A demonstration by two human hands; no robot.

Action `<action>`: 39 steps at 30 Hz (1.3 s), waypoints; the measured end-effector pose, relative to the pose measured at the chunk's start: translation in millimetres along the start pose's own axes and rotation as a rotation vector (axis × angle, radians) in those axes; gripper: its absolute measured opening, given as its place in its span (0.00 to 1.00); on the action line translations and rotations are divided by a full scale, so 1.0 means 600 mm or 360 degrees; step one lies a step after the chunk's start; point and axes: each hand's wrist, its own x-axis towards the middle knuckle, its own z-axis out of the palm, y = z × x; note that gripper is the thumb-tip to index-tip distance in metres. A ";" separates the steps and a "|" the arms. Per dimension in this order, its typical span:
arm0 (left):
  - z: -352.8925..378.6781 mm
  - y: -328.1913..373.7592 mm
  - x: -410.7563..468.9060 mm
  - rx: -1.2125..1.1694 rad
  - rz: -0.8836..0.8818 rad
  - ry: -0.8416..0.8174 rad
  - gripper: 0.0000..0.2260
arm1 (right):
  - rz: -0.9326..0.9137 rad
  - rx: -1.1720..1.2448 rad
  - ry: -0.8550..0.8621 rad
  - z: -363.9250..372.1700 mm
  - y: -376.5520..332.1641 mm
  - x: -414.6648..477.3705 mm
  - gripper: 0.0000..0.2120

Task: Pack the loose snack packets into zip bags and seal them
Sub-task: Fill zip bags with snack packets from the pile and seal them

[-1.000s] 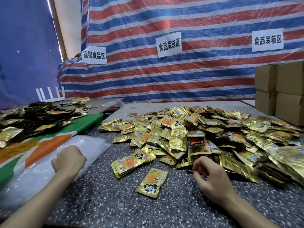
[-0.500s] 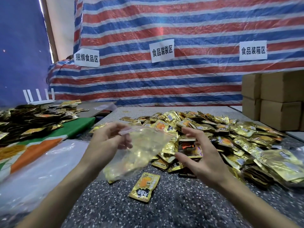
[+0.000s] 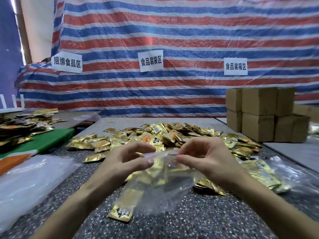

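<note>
Left hand [image 3: 126, 161] and right hand [image 3: 209, 156] hold a clear zip bag [image 3: 165, 180] above the tabletop [image 3: 198, 223], fingers [image 3: 141, 147] pinching its top edge at either side. Loose snack packets [image 3: 172, 133] lie heaped just behind. The bag seems empty, though blur obscures it. Peel both lips apart evenly, keeping the mouth wide.
</note>
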 end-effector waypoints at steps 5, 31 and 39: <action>0.027 0.024 0.009 0.0191 0.0157 0.0198 0.05 | 0.0227 0.0070 -0.0030 0.006 -0.005 0.000 0.12; 0.048 -0.010 0.030 -0.0466 -0.0717 -0.0110 0.10 | 0.0647 0.0867 -0.0294 0.034 0.035 -0.009 0.15; 0.008 -0.038 0.043 -0.0684 -0.0755 0.0117 0.04 | 0.0334 0.0381 0.0571 0.020 0.086 0.026 0.18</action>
